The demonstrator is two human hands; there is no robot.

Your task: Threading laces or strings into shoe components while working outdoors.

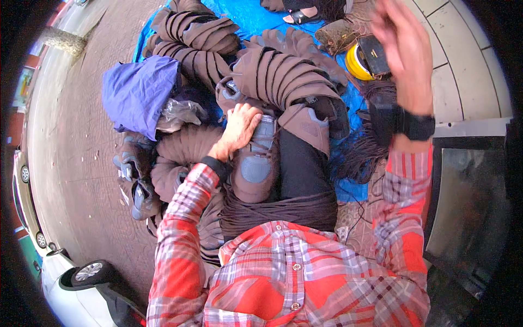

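Note:
A brown shoe upper with blue-grey panels lies on my lap, its toe toward me. My left hand is closed on its upper part, by the collar and laces. My right hand is raised at the upper right, away from the shoe; motion smears its fingers, and I cannot make out anything in it. Just beyond the left hand, nested brown shoe uppers curve in a long row, with one upper at its near end over my right thigh. A bundle of dark brown laces lies across my lap.
More stacked uppers lie on a blue tarp. At the left are a purple cloth and loose shoe uppers. Loose laces, a yellow container and a black purse sit at the right. Another person's sandalled foot shows beyond.

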